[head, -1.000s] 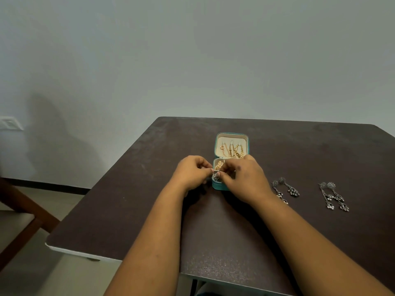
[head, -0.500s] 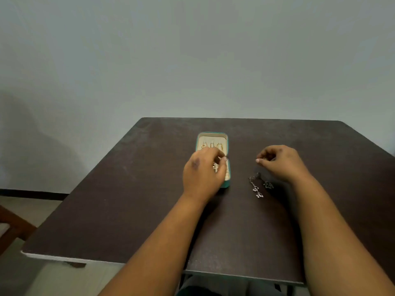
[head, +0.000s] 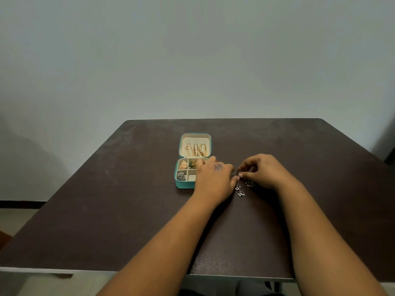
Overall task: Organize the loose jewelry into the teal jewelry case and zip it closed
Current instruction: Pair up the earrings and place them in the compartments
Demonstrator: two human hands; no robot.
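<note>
Beside the open teal case (head: 184, 184), both hands' grips — left (head: 213, 180), right (head: 267, 171) — pinch silver earrings (head: 240, 190).

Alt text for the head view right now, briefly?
Both hands, left hand and right hand, pinch a dangling silver earring on a dark table, right of the open teal jewelry case holding gold and silver pieces.

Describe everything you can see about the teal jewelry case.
The teal jewelry case lies open on the dark table, lid tilted back. Its cream lining looks like fabric. Gold chains hang inside the lid. The base is split into compartments: a gold piece, a green one, a silver one. The left hand covers its right side.
</note>
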